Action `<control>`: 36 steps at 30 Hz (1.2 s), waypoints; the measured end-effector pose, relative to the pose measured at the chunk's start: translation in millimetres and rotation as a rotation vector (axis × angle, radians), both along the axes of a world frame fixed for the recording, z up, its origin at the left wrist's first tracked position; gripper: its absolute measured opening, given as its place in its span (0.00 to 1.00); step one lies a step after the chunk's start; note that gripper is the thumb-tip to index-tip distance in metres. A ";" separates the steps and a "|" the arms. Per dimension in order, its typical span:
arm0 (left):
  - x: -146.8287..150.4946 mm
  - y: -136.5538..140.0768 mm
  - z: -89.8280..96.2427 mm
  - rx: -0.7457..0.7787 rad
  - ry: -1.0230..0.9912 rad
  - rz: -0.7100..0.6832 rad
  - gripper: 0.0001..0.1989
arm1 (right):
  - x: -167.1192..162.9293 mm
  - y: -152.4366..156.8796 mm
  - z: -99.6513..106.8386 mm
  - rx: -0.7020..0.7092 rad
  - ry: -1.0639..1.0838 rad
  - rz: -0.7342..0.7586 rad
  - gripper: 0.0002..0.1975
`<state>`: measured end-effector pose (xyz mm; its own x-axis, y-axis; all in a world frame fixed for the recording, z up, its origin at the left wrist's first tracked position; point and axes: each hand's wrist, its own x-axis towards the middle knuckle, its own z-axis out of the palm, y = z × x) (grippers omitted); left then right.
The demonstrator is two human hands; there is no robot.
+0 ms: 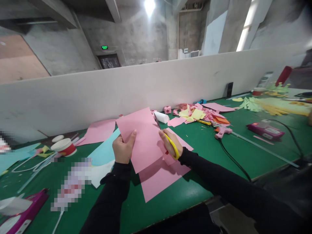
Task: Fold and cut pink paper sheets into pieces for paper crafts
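In the head view my left hand (123,148) grips a sheet of pink paper (140,136) by its left side, thumb on top. A pair of scissors (175,150) with yellow handles is in my right hand (172,143), its blades pointing up and away along the sheet's right edge. Whether the blades touch the paper I cannot tell. A second pink sheet (156,187) lies on the green table below the raised one. A small piece of pink paper shows under my right hand, partly hidden.
Paper scraps (195,113), a white roll (161,117) and a pink glue gun (223,131) with a cord lie beyond and to the right. A paper cup (63,148) stands at left. Purple power strips (265,130) sit at both sides. A white partition (109,92) runs behind.
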<state>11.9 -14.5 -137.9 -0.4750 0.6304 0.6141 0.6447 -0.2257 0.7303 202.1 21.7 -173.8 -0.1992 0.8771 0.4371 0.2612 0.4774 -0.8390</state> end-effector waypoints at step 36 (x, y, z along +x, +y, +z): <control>2.1 -0.8 1.5 0.008 -0.025 -0.010 0.17 | -0.5 2.6 -0.2 0.006 -0.044 -0.041 0.24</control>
<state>14.0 -15.4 -136.4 -0.4841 0.6300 0.6073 0.6238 -0.2382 0.7444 201.6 24.3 -174.0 -0.1821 0.8821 0.4344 0.3168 0.4708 -0.8234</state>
